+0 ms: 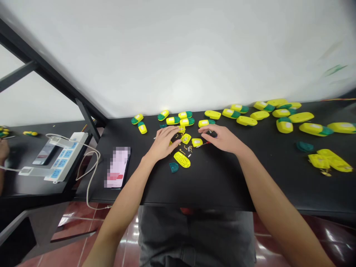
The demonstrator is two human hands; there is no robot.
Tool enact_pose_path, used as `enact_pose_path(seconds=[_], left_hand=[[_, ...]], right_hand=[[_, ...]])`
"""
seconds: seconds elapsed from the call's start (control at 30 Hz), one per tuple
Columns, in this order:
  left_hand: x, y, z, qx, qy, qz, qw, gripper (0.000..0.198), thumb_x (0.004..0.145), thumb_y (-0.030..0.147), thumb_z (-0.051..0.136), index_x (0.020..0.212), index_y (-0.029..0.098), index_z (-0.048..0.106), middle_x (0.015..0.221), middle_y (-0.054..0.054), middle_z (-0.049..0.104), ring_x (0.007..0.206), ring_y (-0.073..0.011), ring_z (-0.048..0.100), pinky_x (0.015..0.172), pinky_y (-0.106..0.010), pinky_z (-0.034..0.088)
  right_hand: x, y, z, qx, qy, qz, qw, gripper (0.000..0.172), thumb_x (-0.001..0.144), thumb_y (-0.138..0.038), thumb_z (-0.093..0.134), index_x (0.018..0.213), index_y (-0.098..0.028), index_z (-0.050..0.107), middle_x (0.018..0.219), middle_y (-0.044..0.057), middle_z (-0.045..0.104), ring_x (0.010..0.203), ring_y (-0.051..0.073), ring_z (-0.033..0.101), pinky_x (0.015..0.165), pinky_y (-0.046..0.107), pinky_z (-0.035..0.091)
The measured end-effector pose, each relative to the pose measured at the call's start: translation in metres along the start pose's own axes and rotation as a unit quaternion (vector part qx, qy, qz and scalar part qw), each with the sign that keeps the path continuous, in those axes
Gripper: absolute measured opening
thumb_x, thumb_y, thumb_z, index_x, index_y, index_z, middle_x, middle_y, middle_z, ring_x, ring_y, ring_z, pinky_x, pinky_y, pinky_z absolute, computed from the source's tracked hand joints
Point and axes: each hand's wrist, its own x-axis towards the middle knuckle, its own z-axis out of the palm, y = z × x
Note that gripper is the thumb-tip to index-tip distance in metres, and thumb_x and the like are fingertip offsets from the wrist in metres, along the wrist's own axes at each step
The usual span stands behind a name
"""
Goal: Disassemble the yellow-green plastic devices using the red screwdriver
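Observation:
My left hand (165, 142) is held low over the table, fingers stretched out and thumb apart. Under and beside its fingertips lie small yellow shell pieces (185, 138). My right hand (219, 137) is also spread, its fingertips by a yellow-and-green plastic case (206, 123). Near its thumb is a thin red-ended piece (206, 143), partly hidden, next to a short yellow shell (197, 142). Between the hands are scattered small brass and silver metal parts (189, 149). Closer to me lie an opened yellow half shell (182, 160) and a dark green translucent cover (174, 167).
Several yellow-and-green cases (235, 113) line the back of the black table (211, 185) along the wall. Opened yellow shells (329, 160) and a green cover (304, 146) lie at right. At left are a phone (118, 167), a power strip (66, 157) and another person's hand (3, 150).

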Motion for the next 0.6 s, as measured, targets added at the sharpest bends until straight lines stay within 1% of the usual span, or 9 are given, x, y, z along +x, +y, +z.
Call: enact_pose_path(seconds=[0.07, 0.17, 0.23, 0.33, 0.37, 0.4, 0.47, 0.53, 0.6], left_hand=[[0.003, 0.003, 0.005, 0.008, -0.015, 0.002, 1.0, 0.047, 0.103, 0.042, 0.054, 0.145, 0.023, 0.057, 0.157, -0.012, 0.055, 0.151, -0.0301, 0.043, 0.126, -0.049, 0.024], [0.005, 0.007, 0.01, -0.001, -0.035, -0.003, 0.999, 0.046, 0.103, 0.043, 0.053, 0.145, 0.025, 0.057, 0.156, -0.011, 0.056, 0.152, -0.0288, 0.043, 0.129, -0.051, 0.018], [0.004, 0.01, 0.01, -0.017, -0.037, 0.005, 0.999, 0.044, 0.103, 0.043, 0.054, 0.143, 0.025, 0.059, 0.152, -0.011, 0.06, 0.146, -0.0285, 0.05, 0.128, -0.051, 0.021], [0.002, 0.013, 0.007, -0.077, -0.038, 0.025, 0.996, 0.038, 0.102, 0.043, 0.056, 0.133, 0.025, 0.066, 0.134, -0.01, 0.072, 0.126, -0.028, 0.065, 0.121, -0.049, 0.032], [0.002, 0.013, 0.005, -0.095, -0.034, 0.029, 0.994, 0.036, 0.101, 0.043, 0.057, 0.131, 0.026, 0.068, 0.128, -0.009, 0.075, 0.12, -0.0274, 0.067, 0.119, -0.048, 0.035], [0.002, 0.011, 0.004, -0.103, -0.024, 0.029, 0.994, 0.035, 0.101, 0.043, 0.057, 0.129, 0.026, 0.069, 0.126, -0.009, 0.076, 0.117, -0.0271, 0.068, 0.117, -0.047, 0.036], [0.002, 0.005, 0.001, -0.086, 0.013, 0.013, 0.996, 0.034, 0.101, 0.042, 0.056, 0.128, 0.025, 0.069, 0.128, -0.009, 0.075, 0.121, -0.0275, 0.065, 0.116, -0.045, 0.037], [0.002, -0.006, -0.002, -0.038, 0.072, -0.03, 0.996, 0.036, 0.103, 0.04, 0.051, 0.128, 0.022, 0.068, 0.133, -0.011, 0.072, 0.128, -0.0286, 0.061, 0.116, -0.046, 0.036], [0.002, -0.018, -0.004, -0.008, 0.106, -0.072, 0.992, 0.037, 0.103, 0.039, 0.05, 0.128, 0.02, 0.068, 0.133, -0.013, 0.071, 0.129, -0.03, 0.061, 0.115, -0.046, 0.036]], right_hand=[[0.001, 0.002, 0.001, -0.012, 0.028, -0.009, 1.0, 0.026, 0.092, -0.037, 0.058, 0.106, -0.024, 0.074, 0.117, 0.011, 0.077, 0.109, 0.032, 0.07, 0.096, 0.051, 0.055], [0.003, 0.008, 0.005, -0.029, 0.045, -0.012, 0.999, 0.024, 0.092, -0.035, 0.057, 0.105, -0.025, 0.074, 0.117, 0.01, 0.077, 0.114, 0.032, 0.069, 0.105, 0.052, 0.051], [0.004, 0.012, 0.007, -0.032, 0.044, -0.01, 0.998, 0.025, 0.092, -0.034, 0.056, 0.108, -0.025, 0.074, 0.121, 0.01, 0.076, 0.118, 0.032, 0.068, 0.108, 0.052, 0.049], [0.004, 0.015, 0.008, -0.032, 0.045, -0.014, 0.998, 0.028, 0.092, -0.034, 0.057, 0.114, -0.026, 0.072, 0.13, 0.01, 0.073, 0.124, 0.032, 0.065, 0.11, 0.054, 0.048], [0.004, 0.015, 0.008, -0.032, 0.046, -0.015, 0.998, 0.029, 0.092, -0.035, 0.057, 0.116, -0.026, 0.072, 0.133, 0.01, 0.072, 0.125, 0.033, 0.065, 0.109, 0.054, 0.049], [0.004, 0.016, 0.007, -0.032, 0.05, -0.014, 0.998, 0.03, 0.092, -0.035, 0.057, 0.117, -0.026, 0.071, 0.136, 0.01, 0.071, 0.126, 0.033, 0.064, 0.109, 0.054, 0.049], [0.005, 0.019, 0.004, -0.031, 0.068, -0.01, 0.997, 0.031, 0.092, -0.034, 0.056, 0.118, -0.025, 0.07, 0.136, 0.011, 0.071, 0.124, 0.033, 0.065, 0.107, 0.054, 0.051], [0.006, 0.025, 0.0, -0.022, 0.105, -0.003, 0.994, 0.031, 0.09, -0.026, 0.053, 0.116, -0.023, 0.07, 0.129, 0.012, 0.074, 0.12, 0.031, 0.068, 0.107, 0.053, 0.051], [0.007, 0.032, -0.005, -0.006, 0.138, 0.011, 0.99, 0.032, 0.086, -0.017, 0.049, 0.111, -0.022, 0.07, 0.119, 0.012, 0.077, 0.113, 0.029, 0.071, 0.107, 0.052, 0.051]])
